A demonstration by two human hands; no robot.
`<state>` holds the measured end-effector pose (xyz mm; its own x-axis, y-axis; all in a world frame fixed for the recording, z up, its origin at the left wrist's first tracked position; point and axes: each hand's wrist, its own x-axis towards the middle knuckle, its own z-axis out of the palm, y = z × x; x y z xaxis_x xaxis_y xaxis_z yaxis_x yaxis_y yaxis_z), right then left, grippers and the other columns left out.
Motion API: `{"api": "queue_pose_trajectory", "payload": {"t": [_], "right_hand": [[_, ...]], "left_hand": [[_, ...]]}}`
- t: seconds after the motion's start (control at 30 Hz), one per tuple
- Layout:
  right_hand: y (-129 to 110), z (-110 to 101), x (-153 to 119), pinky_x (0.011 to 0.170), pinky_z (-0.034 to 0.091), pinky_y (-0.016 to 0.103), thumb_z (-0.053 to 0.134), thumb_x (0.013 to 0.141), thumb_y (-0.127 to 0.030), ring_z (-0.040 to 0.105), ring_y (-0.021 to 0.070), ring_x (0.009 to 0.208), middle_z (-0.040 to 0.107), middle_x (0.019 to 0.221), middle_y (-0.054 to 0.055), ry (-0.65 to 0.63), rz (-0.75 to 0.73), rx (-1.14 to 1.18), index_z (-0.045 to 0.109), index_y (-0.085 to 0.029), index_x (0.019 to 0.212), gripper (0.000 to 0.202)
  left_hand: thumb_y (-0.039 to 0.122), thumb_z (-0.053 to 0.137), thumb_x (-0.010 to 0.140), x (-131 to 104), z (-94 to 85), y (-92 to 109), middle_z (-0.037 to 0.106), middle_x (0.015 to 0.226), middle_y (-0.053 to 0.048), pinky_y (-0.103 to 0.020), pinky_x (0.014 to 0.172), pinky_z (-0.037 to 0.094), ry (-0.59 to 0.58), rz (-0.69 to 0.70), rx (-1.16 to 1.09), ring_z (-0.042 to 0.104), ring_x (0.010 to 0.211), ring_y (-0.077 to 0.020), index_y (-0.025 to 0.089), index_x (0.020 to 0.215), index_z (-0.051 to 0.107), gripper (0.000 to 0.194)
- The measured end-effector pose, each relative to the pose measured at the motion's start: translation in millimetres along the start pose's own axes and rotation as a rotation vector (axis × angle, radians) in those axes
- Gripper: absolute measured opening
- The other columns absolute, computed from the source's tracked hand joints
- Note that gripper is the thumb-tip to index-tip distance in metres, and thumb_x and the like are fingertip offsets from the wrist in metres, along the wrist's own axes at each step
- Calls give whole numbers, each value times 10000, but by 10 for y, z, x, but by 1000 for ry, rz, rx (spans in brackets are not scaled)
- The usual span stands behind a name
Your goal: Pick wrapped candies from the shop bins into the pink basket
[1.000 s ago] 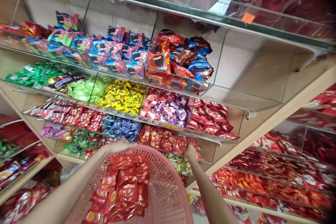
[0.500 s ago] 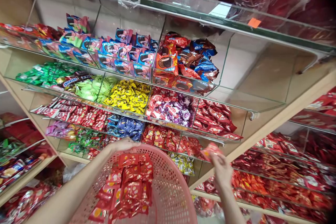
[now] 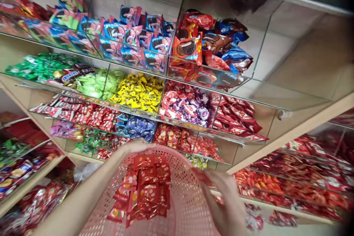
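Note:
My left hand (image 3: pixel 138 146) is closed over the far rim of a pink perforated plastic basket (image 3: pixel 190 188); its fingertips are hidden. Inside the basket lies a heap of red candy packets (image 3: pixel 148 188) with yellow and white spots. At the basket's right rim is my right hand (image 3: pixel 222 190), smeared by motion, its fingers closed on a small red candy packet (image 3: pixel 199 174). Beyond the basket, the lowest shelf holds similar red packets (image 3: pixel 171 137) in a clear compartment.
Glass-fronted shelves hold yellow sweets (image 3: pixel 139 94), purple and red sweets (image 3: pixel 188 105), blue packets (image 3: pixel 136 128) and cookie packs (image 3: pixel 188 49). A wooden upright (image 3: pixel 279 136) slants down on the right, with shelves of red sweets (image 3: pixel 290 188) past it. More shelves stand at lower left.
My right hand has moved left and down from beside the shelf to the basket's right rim, carrying the red candy packet. The view has come closer to the shelves; my left hand keeps its grip.

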<state>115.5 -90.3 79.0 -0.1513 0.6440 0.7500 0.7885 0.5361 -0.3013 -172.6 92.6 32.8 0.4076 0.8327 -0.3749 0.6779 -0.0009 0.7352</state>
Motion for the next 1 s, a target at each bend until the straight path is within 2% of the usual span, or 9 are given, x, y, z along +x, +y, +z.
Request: {"api": "queue_pose_trajectory", "payload": {"t": [0.1,0.23,0.37,0.53,0.67,0.8,0.9,1.0], "right_hand": [[-220,415,310,783,430,329,478,855,-186,550,174,939,613,1018,64,-260,-135,6,490,-223,1156,304],[-269,883,555,779,400,315,412,887,-203,529,164,887,613,955,48,-463,-194,-81,530,-208,1062,212],[-227,1133,622,767,389,320,415,881,-214,518,171,849,603,891,40,-540,-240,-172,546,-199,975,162],[-278,1354,643,773,390,363,466,836,-156,516,210,850,597,855,62,-555,-249,-318,539,-184,881,90],[-349,1451,655,771,407,365,484,825,-149,544,213,875,599,898,73,-608,-181,-359,539,-176,921,114],[-413,1422,701,810,417,351,573,790,-227,569,205,924,603,976,60,-675,-43,-287,555,-191,952,167],[-439,1322,736,816,433,346,593,782,-295,574,211,949,611,1000,59,-681,12,-190,574,-198,946,192],[-394,1090,637,819,455,342,550,810,-337,579,203,955,619,1010,54,-574,60,-62,574,-216,992,220]], "left_hand": [[753,470,575,-47,-3,105,542,467,-9,-247,476,286,-15,-3,-32,417,463,-126,144,535,627,630],[740,474,581,-117,-23,201,524,455,-2,-249,461,264,-9,-19,-58,396,438,-120,155,525,609,602],[725,450,603,-119,-37,188,492,451,6,-255,464,241,40,-22,-12,378,439,-118,169,469,540,579],[733,390,626,-80,-57,76,461,438,15,-262,488,251,77,-21,-18,376,464,-128,173,469,520,596],[742,387,627,-55,-57,2,428,429,26,-257,485,240,81,28,-30,340,464,-117,169,475,506,604],[754,384,630,-60,-50,-1,446,436,20,-249,476,256,69,25,-70,356,465,-116,159,500,526,625],[756,402,621,-66,-52,-7,466,444,19,-247,470,271,55,23,-113,362,449,-113,155,533,559,628],[764,395,620,-69,-62,-42,505,467,5,-250,479,296,44,17,-139,400,455,-125,152,570,593,645]]}}
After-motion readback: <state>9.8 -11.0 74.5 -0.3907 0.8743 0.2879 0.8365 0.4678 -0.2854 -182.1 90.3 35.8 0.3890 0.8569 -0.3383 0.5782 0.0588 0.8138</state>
